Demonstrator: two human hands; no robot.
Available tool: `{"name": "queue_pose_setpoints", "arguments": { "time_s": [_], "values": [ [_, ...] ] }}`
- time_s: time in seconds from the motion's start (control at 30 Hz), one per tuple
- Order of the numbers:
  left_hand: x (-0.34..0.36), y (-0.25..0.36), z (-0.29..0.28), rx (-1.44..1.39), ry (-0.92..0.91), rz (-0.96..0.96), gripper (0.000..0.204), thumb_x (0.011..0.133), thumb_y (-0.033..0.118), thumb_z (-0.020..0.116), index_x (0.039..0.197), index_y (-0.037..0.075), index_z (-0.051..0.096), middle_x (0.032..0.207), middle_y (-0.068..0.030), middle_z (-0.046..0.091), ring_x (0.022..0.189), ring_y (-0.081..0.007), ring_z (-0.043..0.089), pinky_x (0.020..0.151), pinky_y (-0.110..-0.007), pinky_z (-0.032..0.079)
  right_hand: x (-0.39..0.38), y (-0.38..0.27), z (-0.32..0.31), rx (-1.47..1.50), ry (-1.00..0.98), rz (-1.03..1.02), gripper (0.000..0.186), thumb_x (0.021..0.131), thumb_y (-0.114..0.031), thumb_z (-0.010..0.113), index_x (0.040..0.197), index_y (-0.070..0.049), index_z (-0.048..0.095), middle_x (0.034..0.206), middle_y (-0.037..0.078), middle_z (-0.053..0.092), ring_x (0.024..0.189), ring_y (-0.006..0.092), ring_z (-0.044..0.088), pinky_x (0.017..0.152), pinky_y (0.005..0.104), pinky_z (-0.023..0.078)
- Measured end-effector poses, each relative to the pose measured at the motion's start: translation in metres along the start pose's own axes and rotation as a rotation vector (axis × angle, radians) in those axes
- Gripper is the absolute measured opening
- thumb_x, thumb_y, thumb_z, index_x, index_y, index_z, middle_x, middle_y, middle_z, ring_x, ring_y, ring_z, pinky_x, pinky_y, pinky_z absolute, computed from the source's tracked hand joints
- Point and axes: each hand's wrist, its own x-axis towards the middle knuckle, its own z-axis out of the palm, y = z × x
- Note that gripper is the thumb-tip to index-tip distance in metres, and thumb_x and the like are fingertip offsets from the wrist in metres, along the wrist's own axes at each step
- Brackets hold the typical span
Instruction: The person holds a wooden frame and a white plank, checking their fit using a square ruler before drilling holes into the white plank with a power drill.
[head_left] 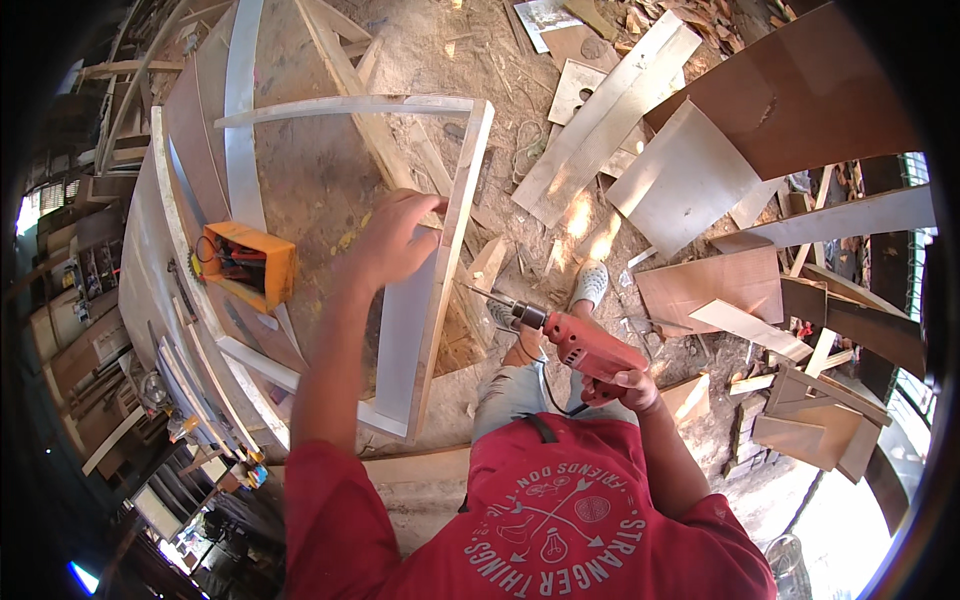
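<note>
My right hand [625, 388] is wrapped round the handle of a red power drill [590, 350]. The drill lies nearly level, and its thin bit points left at the side board of a pale wooden frame [452, 250]. Whether the bit's tip touches the wood I cannot tell. Across from it, my left hand [398, 240] grips that same board from the inner side, the fingertips partly hidden by it. A black cord hangs from the drill's handle beside my leg.
An orange open box [248, 264] with tools stands left of my left arm on a large worktable [300, 160]. At right, boards and plywood sheets [685, 180] lie strewn over the dusty floor. My shoes [591, 283] stand just beyond the drill. Wood scraps [820, 420] pile up at far right.
</note>
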Motion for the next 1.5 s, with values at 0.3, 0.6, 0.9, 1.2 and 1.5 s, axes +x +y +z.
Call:
{"name": "queue_pose_setpoints", "arguments": {
  "time_s": [0.3,0.6,0.9,1.2,1.5],
  "values": [
    [0.059,-0.040,0.004,-0.407,-0.887,-0.380,0.054,0.075,0.002,0.076,0.128,0.000,0.066,0.105,-0.0068,0.076,0.094,-0.0163,0.068,0.084,-0.032,0.056,-0.001,-0.003,0.003,-0.039,0.010,-0.057,0.079,0.065,-0.041,0.076,0.128,0.007,0.064,0.096,0.019,0.074,0.077,0.0312,0.076,0.061,0.0425,0.065],
    [0.034,0.021,-0.012,-0.544,-0.731,-0.550,0.080,0.075,0.014,0.080,0.147,-0.003,0.051,0.126,-0.0159,0.070,0.117,-0.0256,0.068,0.098,-0.038,0.055,-0.005,-0.016,0.010,0.002,0.011,-0.006,0.071,0.070,-0.041,0.078,0.122,0.007,0.068,0.097,0.016,0.076,0.077,0.0270,0.076,0.061,0.0359,0.063],
    [-0.115,0.074,0.106,0.243,0.307,-0.574,0.108,0.081,0.027,0.082,0.167,-0.003,0.025,0.164,-0.0416,0.024,0.151,-0.0586,0.027,0.125,-0.063,0.026,0.007,-0.028,0.009,-0.147,-0.118,-0.102,0.082,0.073,-0.044,0.081,0.135,0.005,0.063,0.101,0.013,0.074,0.085,0.0213,0.072,0.072,0.0321,0.058],
    [-0.113,0.066,0.111,0.378,0.301,-0.566,0.093,0.092,0.034,0.079,0.165,-0.002,0.034,0.160,-0.0391,0.033,0.146,-0.0556,0.036,0.122,-0.061,0.028,0.008,-0.033,0.016,-0.251,-0.190,-0.157,0.097,0.075,-0.042,0.082,0.151,0.009,0.052,0.132,0.017,0.070,0.118,0.0254,0.067,0.104,0.0385,0.051],
    [-0.111,0.066,0.110,0.392,0.267,-0.545,0.089,0.095,0.033,0.075,0.167,0.000,0.033,0.157,-0.0424,0.031,0.141,-0.0586,0.036,0.119,-0.064,0.030,0.023,-0.034,0.003,-0.379,-0.184,-0.299,0.098,0.070,-0.037,0.079,0.153,0.008,0.052,0.139,0.019,0.069,0.126,0.0277,0.067,0.112,0.0392,0.049]
  ]
}}
